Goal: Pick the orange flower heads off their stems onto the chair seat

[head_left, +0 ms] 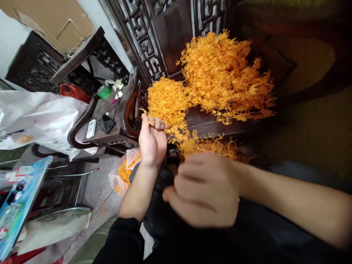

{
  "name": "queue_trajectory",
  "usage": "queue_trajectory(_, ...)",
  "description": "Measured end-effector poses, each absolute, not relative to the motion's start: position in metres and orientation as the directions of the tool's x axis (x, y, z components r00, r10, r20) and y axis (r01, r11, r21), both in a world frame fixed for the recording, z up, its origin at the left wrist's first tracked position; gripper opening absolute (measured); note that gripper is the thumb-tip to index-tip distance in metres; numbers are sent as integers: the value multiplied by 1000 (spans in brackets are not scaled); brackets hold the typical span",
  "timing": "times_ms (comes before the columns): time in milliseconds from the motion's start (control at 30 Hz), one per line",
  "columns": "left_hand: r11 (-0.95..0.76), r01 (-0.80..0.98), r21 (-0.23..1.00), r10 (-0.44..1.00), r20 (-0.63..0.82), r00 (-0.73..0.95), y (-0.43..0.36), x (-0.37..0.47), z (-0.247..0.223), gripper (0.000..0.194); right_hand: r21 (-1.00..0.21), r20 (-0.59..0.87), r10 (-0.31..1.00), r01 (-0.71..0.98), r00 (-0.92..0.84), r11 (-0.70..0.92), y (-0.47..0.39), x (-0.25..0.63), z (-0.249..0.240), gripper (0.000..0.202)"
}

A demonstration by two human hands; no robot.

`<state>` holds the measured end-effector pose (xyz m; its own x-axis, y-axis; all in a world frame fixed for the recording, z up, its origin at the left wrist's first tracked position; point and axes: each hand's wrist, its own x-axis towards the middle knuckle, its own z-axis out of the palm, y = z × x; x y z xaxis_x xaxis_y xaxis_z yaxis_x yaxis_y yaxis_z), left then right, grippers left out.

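My left hand (154, 141) is raised palm up at the near edge of a smaller pile of orange plastic pieces (167, 101). Its fingers curl round a small orange piece at the fingertips. My right hand (205, 189) is nearer the camera, back of the hand up, with its fingers folded in; anything inside is hidden. A larger heap of orange stemmed pieces (220, 73) lies on the dark wooden bench (203, 121). More orange stems (214, 146) lie lower down, partly behind my right hand.
A clear bag of orange pieces (125, 172) stands on the floor. To the left, a wooden side table (118, 128) bears a phone (106, 123), a white box (91, 128) and green tape (103, 91). White plastic sacks (35, 117) lie beyond.
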<state>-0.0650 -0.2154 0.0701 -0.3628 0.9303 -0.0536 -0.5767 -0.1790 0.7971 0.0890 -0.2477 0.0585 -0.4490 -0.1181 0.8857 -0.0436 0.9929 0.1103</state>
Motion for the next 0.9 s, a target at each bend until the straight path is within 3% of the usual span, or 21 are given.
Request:
queue_trajectory(33, -179, -576, 798, 932, -50, -359, -216, -64, 69, 46, 153, 874, -182, -99, -451, 983, -251, 87, 56, 19)
queue_trajectory(67, -174, -576, 799, 934, -52, -354, -217, -64, 69, 46, 135, 862, -162, -91, -481, 987, -251, 84, 53, 19)
queue_trajectory(133, -143, -582, 800, 940, -74, -332, -220, -62, 70, 45, -51, 812, 106, 112, -574, 992, -243, 80, 47, 20)
queue_trajectory(233, -67, -617, 784, 957, -124, -262, -228, -59, 73, 43, -376, 599, 619, 504, -508, 777, -218, 78, 41, 30)
queue_trajectory(333, -13, -673, 739, 969, -158, -192, -232, -59, 74, 43, -438, 444, 756, 620, -481, 651, -201, 79, 42, 42)
queue_trajectory(467, -22, -713, 701, 967, -165, -192, -233, -61, 73, 43, -384, 406, 773, 677, -487, 628, -203, 78, 45, 47)
queue_trajectory(600, -61, -714, 697, 959, -157, -236, -237, -61, 74, 42, -303, 483, 701, 651, -525, 696, -208, 73, 39, 42)
queue_trajectory(800, -109, -762, 638, 928, -209, -308, -226, -97, 79, 46, -102, 741, 224, 222, -633, 970, -226, 76, 38, 37)
queue_trajectory(833, -146, -774, 616, 918, -207, -338, -223, -107, 79, 46, -119, 768, 207, 183, -606, 976, -231, 78, 41, 37)
queue_trajectory(900, -237, -782, 576, 903, -166, -396, -218, -123, 80, 46, -258, 782, 300, 154, -546, 954, -239, 81, 46, 32)
